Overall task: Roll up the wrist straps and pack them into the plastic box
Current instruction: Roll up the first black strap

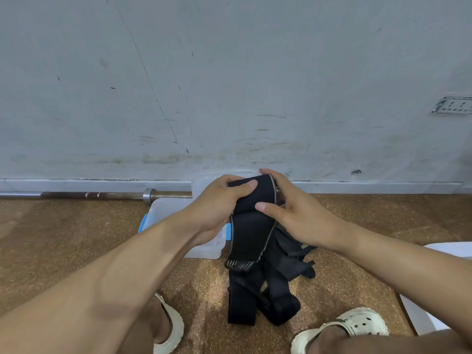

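**Head view: both hands on a black wrist strap above the box**

Head view. Left hand point(217, 200) grips the upper part of a black wrist strap point(251, 226), thumb laid across its front face, fingers curled behind. Right hand point(293, 213) holds the same strap from the other side, thumb pressing the front, fingers wrapped over the top edge. The strap is held in the air, its upper end bunched between the hands, its grey-edged tail hanging down.

Below it, a pile of more black straps point(270, 297) lies on the brown speckled floor point(76, 238), between the person's feet in pale clogs point(362, 323).

The clear plastic box point(204, 249), with a blue latch at its left end, sits on the floor behind the left forearm, close to the wall point(229, 72). A steel barbell point(102, 194) lies along the skirting, its end near the box.
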Demonstrator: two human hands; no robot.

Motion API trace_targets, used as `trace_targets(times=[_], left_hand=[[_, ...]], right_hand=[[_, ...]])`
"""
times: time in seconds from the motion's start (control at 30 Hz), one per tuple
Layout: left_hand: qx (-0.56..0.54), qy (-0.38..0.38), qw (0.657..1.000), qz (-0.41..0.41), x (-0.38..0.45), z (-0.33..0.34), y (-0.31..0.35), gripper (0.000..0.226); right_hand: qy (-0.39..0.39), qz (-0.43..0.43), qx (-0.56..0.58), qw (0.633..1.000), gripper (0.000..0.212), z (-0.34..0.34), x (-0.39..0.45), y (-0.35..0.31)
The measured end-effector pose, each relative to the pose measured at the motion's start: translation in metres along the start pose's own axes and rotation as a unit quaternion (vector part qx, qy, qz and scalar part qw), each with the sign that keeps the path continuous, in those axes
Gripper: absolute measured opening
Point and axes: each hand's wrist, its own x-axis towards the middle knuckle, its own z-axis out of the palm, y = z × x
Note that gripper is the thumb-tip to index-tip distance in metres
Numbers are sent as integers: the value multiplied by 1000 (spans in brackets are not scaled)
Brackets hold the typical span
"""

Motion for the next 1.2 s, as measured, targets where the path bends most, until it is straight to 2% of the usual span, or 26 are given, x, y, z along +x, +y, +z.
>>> trace_targets(times=[0.1,0.27,0.33,0.4,0.47,0.53,0.63,0.73,0.97,1.1,1.2], left_hand=[[2,0,1000,4,0,1,3,32],[-45,-15,999,-20,-2,-2,8,23],[-56,-12,998,-21,-1,-5,9,22],[-75,-7,997,-12,-1,-7,9,23],[-83,-2,997,-3,-1,-9,10,27],[-77,5,997,5,-1,-10,10,29],[-73,13,997,15,0,-9,10,23],[-73,18,997,18,1,-7,10,13],[-77,-29,997,-2,2,-9,6,35],[-78,2,997,20,3,-10,5,51],[-45,5,998,34,3,-11,3,65]], right_hand=[[53,-36,0,998,49,-2,4,3],[98,-81,-20,992,48,-2,6,0],[84,-69,5,994,48,-2,7,2],[50,-28,84,995,48,-2,7,1],[16,26,213,977,45,-1,7,-1],[-13,64,291,954,36,-1,7,-5],[-45,84,320,943,31,0,8,-6],[-26,70,313,947,29,-1,10,-1],[21,45,356,933,36,-4,11,4],[6,64,400,914,46,-7,12,2],[-26,78,411,908,41,-9,11,2]])
